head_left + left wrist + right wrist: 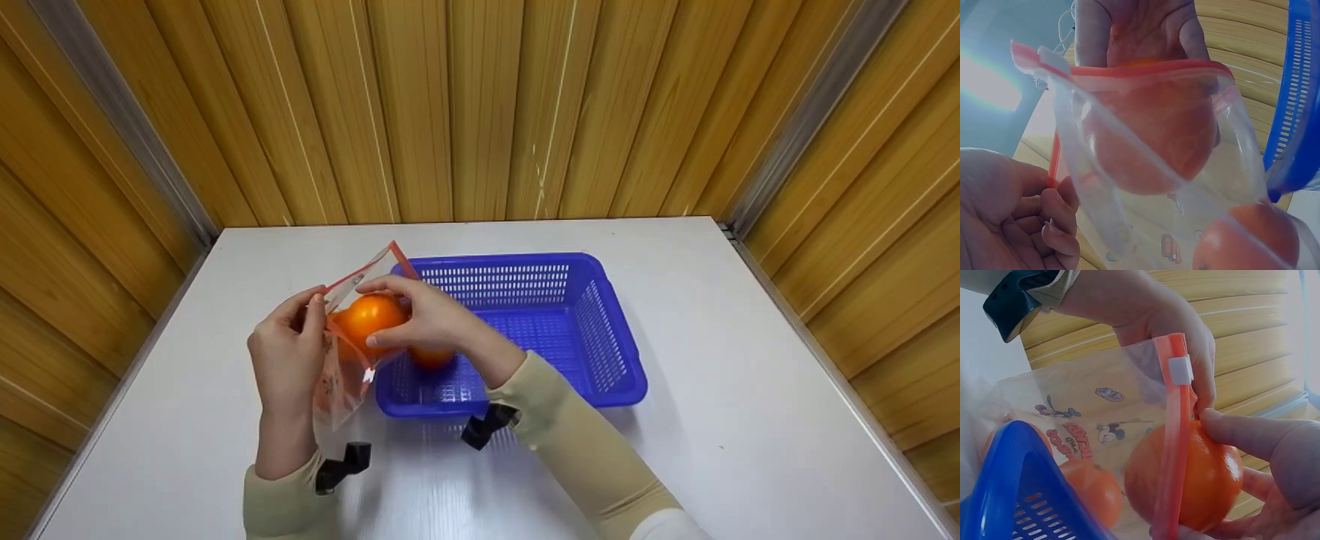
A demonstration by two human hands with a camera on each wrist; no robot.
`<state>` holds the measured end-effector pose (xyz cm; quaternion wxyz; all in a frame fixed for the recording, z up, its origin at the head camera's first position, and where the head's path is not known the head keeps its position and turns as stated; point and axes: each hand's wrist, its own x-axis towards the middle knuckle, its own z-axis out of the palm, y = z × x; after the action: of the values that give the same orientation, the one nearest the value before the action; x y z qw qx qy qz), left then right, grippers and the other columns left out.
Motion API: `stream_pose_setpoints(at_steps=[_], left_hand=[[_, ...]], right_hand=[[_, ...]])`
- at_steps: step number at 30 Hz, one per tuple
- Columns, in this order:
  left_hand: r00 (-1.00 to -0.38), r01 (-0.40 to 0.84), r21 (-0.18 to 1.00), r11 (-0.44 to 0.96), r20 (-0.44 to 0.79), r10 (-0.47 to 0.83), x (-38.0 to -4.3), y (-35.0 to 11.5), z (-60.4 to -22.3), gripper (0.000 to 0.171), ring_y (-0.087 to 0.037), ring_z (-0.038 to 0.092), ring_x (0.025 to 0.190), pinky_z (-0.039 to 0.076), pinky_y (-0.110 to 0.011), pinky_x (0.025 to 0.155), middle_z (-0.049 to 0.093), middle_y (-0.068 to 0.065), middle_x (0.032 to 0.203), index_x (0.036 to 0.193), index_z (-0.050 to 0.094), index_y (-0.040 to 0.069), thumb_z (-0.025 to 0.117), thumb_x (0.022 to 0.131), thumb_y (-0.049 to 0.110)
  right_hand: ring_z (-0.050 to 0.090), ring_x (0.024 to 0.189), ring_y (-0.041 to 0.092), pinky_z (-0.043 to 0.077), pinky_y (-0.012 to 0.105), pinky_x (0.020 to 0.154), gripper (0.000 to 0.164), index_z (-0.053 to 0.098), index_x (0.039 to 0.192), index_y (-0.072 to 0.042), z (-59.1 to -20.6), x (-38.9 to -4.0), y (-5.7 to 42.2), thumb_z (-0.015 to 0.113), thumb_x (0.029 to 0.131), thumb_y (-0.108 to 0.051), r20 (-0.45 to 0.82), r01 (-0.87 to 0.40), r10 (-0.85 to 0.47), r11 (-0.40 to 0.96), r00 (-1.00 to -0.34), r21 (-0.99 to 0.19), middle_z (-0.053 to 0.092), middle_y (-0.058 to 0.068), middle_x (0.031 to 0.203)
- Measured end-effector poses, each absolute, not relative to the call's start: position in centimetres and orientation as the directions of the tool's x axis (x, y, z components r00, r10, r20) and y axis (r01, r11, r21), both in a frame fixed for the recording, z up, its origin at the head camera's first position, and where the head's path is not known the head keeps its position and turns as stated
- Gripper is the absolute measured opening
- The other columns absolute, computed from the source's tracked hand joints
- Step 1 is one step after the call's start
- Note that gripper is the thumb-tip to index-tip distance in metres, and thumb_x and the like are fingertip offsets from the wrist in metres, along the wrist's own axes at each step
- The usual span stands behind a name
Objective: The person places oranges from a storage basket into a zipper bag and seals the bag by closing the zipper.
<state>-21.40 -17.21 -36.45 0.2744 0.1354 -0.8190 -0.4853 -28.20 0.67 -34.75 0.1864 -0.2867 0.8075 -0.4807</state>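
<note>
My left hand (289, 360) pinches the red-trimmed edge of a clear zip bag (1145, 70), holding it upright with its mouth tilted toward the right hand. My right hand (435, 311) grips an orange (1207, 478), thumb on one side and fingers round the other. That orange is partly inside the mouth, its near half still past the red trim. Lower in the bag lies another orange (1095, 489), seen through the printed plastic. A white slider (1180, 370) sits at one end of the trim.
A blue slotted basket (540, 330) stands on the white table (750, 450), right of the bag. One orange (431, 358) shows at its left side, below my right hand. Wood-patterned panels (480, 112) enclose the table at the back and sides.
</note>
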Motion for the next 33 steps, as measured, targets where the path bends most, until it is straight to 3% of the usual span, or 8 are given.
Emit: stream_pose_setpoints(at_steps=[5,11,20,27,33], left_hand=[[-0.812,0.018,0.867,0.499,0.303,-0.498,-21.4,-17.3,-36.4,0.030,-0.013,0.054,0.068,0.050,-0.005,0.061,0.073,-0.019,0.094,0.122,0.075,0.004,0.063,0.103,0.023],[-0.808,0.004,0.861,0.509,0.302,-0.505,-21.4,-17.5,-36.5,0.030,-0.009,0.054,0.068,0.050,-0.005,0.064,0.075,-0.019,0.098,0.123,0.075,0.004,0.063,0.103,0.023],[-0.814,-0.014,0.859,0.512,0.287,-0.504,-21.3,-17.4,-36.5,0.030,-0.017,0.057,0.071,0.050,-0.004,0.064,0.074,-0.018,0.097,0.125,0.074,0.004,0.062,0.104,0.022],[-0.801,-0.001,0.859,0.512,0.306,-0.514,-21.5,-17.4,-36.4,0.028,-0.009,0.053,0.068,0.049,-0.004,0.064,0.075,-0.019,0.098,0.121,0.076,0.005,0.063,0.103,0.023],[-0.806,0.000,0.860,0.510,0.302,-0.510,-21.5,-17.4,-36.3,0.028,-0.006,0.052,0.067,0.050,-0.005,0.064,0.075,-0.018,0.098,0.121,0.076,0.005,0.064,0.103,0.023]], right_hand=[[0.062,0.130,0.036,0.055,0.045,0.107,0.060,0.058,0.144,-0.026,-34.7,-28.1,0.7,0.080,0.090,-0.016,-0.055,-0.239,-0.641,0.363,-0.766,-0.900,0.054,0.013,0.151],[0.060,0.132,0.034,0.051,0.045,0.111,0.057,0.058,0.144,-0.023,-34.7,-28.1,0.8,0.078,0.092,-0.017,-0.036,-0.266,-0.648,0.361,-0.761,-0.894,0.055,0.011,0.150],[0.061,0.131,0.034,0.051,0.044,0.112,0.055,0.058,0.144,-0.021,-34.6,-28.3,1.3,0.077,0.093,-0.015,-0.005,-0.288,-0.639,0.354,-0.769,-0.890,0.058,0.010,0.148],[0.062,0.129,0.036,0.048,0.048,0.114,0.051,0.060,0.141,-0.016,-34.0,-28.9,2.4,0.075,0.093,-0.013,0.036,-0.306,-0.628,0.328,-0.777,-0.894,0.061,0.015,0.143],[0.062,0.129,0.038,0.053,0.043,0.108,0.048,0.061,0.140,-0.013,-33.5,-29.8,3.6,0.073,0.094,-0.013,0.066,-0.312,-0.595,0.320,-0.801,-0.894,0.062,0.014,0.141]])
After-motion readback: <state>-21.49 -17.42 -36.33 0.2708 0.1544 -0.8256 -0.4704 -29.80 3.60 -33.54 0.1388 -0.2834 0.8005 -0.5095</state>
